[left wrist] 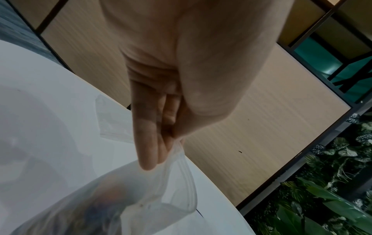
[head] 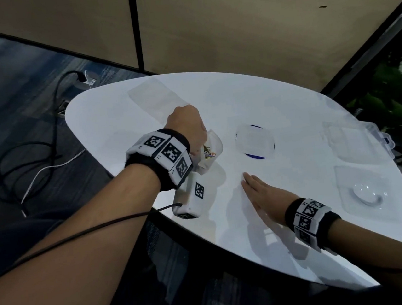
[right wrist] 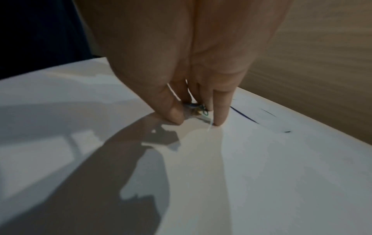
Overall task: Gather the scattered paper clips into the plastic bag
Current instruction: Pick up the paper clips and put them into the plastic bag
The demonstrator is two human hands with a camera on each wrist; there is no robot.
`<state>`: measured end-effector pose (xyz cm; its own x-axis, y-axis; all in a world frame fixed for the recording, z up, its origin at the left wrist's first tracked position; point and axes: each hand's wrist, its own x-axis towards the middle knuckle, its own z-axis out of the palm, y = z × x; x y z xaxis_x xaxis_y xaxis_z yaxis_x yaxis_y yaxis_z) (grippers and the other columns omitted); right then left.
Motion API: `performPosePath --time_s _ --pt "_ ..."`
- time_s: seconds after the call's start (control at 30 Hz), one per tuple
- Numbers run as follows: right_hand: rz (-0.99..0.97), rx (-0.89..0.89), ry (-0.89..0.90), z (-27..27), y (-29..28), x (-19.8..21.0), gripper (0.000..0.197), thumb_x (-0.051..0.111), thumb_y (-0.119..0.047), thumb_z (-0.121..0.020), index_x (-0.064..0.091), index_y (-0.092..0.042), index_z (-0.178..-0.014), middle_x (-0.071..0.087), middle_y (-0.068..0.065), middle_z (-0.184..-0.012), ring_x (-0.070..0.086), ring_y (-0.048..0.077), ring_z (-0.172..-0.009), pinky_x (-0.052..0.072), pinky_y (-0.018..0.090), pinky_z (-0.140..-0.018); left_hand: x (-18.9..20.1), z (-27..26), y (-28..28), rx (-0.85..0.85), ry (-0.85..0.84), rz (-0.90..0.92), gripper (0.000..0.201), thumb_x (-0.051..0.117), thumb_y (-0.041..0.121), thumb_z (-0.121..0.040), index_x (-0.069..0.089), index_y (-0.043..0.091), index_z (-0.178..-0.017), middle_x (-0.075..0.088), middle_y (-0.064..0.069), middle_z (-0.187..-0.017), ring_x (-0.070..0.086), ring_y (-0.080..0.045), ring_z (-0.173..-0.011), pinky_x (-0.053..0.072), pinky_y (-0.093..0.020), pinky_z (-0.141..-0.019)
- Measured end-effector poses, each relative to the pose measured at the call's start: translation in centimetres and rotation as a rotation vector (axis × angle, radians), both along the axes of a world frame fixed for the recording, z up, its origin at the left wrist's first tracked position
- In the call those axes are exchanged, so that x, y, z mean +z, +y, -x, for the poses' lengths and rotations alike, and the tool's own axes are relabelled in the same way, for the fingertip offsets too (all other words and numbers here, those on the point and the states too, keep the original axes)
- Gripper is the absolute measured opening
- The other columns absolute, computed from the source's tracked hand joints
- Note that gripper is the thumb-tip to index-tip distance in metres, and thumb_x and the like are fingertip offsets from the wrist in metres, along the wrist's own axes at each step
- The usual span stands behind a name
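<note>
My left hand is raised over the white table and pinches the rim of the clear plastic bag. Its fingers clamp the zip edge of the bag in the left wrist view. Several coloured paper clips lie inside the hanging bag. My right hand lies palm down on the table just right of the bag, fingers straight. In the right wrist view its fingers touch the table, and coloured clips show between thumb and fingers; I cannot tell whether those are in the bag.
A clear square lid lies over a blue ring mid-table. A second flat clear bag lies at the far side. Clear plastic boxes and a blister tray sit at the right edge. Cables trail on the floor at left.
</note>
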<state>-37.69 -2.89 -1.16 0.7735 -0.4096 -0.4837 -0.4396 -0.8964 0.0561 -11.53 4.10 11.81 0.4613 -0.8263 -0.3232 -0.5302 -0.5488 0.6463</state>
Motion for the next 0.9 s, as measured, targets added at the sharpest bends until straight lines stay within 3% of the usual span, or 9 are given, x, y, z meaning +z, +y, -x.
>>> performPosePath --time_s 0.1,0.17,0.23,0.3,0.37,0.43,0.57,0.73,0.9 --pt "0.051 0.013 -0.045 1.8 -0.1 -1.4 0.07 0.078 0.0 -0.063 0.055 0.006 -0.129 0.052 0.025 -0.137 0.06 0.033 -0.119 0.057 0.034 -0.087 0.0 0.3 0.0 -0.005 -0.015 -0.002 0.027 0.054 -0.001 -0.085 0.072 0.003 -0.106 0.073 -0.018 -0.099 0.071 -0.035 -0.093 0.059 -0.04 -0.088" --pt "0.046 0.006 -0.081 2.6 0.0 -2.0 0.064 0.086 -0.008 -0.055 0.067 0.0 -0.116 0.065 0.017 -0.122 0.069 0.027 -0.105 0.059 0.032 -0.08 0.0 0.6 -0.1 -0.01 -0.025 -0.001 0.026 0.054 0.001 -0.087 0.071 0.002 -0.106 0.073 -0.018 -0.098 0.071 -0.035 -0.093 0.059 -0.04 -0.087" --pt "0.066 0.027 -0.178 2.8 0.1 -1.9 0.055 0.086 -0.009 -0.057 0.071 -0.002 -0.109 0.068 0.013 -0.116 0.071 0.026 -0.098 0.058 0.03 -0.079 -0.1 0.8 -0.3 -0.011 -0.031 -0.003 0.026 0.053 0.001 -0.087 0.07 0.001 -0.106 0.073 -0.019 -0.097 0.072 -0.035 -0.091 0.059 -0.04 -0.086" --pt "0.1 0.022 -0.254 2.8 0.0 -1.4 0.039 0.083 -0.005 -0.062 0.072 -0.003 -0.099 0.07 0.012 -0.107 0.071 0.028 -0.088 0.06 0.031 -0.071 -0.2 1.1 -0.5 -0.015 -0.038 -0.006 0.026 0.053 0.001 -0.087 0.069 0.001 -0.107 0.073 -0.019 -0.097 0.072 -0.035 -0.09 0.06 -0.04 -0.085" --pt "0.087 0.01 -0.25 2.5 -0.4 -1.2 0.02 0.075 0.0 -0.069 0.071 -0.005 -0.088 0.069 0.013 -0.096 0.068 0.03 -0.077 0.059 0.035 -0.06 -0.2 1.3 -0.6 -0.013 -0.034 -0.005 0.025 0.053 0.003 -0.088 0.069 0.001 -0.107 0.072 -0.02 -0.097 0.072 -0.036 -0.09 0.06 -0.041 -0.085" --pt "0.086 -0.013 -0.239 1.8 -0.9 -1.0 0.009 0.066 -0.001 -0.078 0.071 -0.007 -0.083 0.067 0.01 -0.091 0.063 0.028 -0.074 0.056 0.036 -0.06 -0.3 1.5 -0.7 -0.011 -0.032 -0.002 0.025 0.052 0.004 -0.088 0.069 0.001 -0.107 0.071 -0.02 -0.099 0.071 -0.036 -0.09 0.06 -0.041 -0.085" --pt "0.007 -0.069 -0.245 -0.1 -1.9 0.0 0.025 0.049 -0.012 -0.096 0.071 -0.004 -0.09 0.064 0.01 -0.093 0.062 0.032 -0.078 0.048 0.035 -0.068 -0.2 1.7 -0.9 -0.012 -0.029 -0.004 0.025 0.051 0.004 -0.088 0.07 0.001 -0.106 0.071 -0.02 -0.099 0.071 -0.036 -0.09 0.06 -0.041 -0.085" --pt "-0.022 -0.198 -0.187 -1.7 -3.9 0.6 0.017 0.05 -0.015 -0.092 0.066 -0.011 -0.088 0.064 0.006 -0.093 0.062 0.027 -0.082 0.049 0.033 -0.071 -0.2 1.8 -0.9 -0.023 -0.025 -0.013 0.025 0.053 0.0 -0.087 0.072 0.002 -0.104 0.073 -0.019 -0.095 0.072 -0.035 -0.089 0.06 -0.04 -0.083" --pt "-0.203 -0.366 -0.121 -1.9 -5.9 1.6 0.005 0.068 -0.02 -0.083 0.069 -0.018 -0.079 0.062 -0.011 -0.069 0.059 0.011 -0.069 0.046 0.019 -0.065 -0.4 1.8 -1.0 -0.03 -0.026 -0.001 0.024 0.054 0.003 -0.089 0.073 0.004 -0.105 0.074 -0.017 -0.099 0.071 -0.034 -0.094 0.059 -0.039 -0.087"
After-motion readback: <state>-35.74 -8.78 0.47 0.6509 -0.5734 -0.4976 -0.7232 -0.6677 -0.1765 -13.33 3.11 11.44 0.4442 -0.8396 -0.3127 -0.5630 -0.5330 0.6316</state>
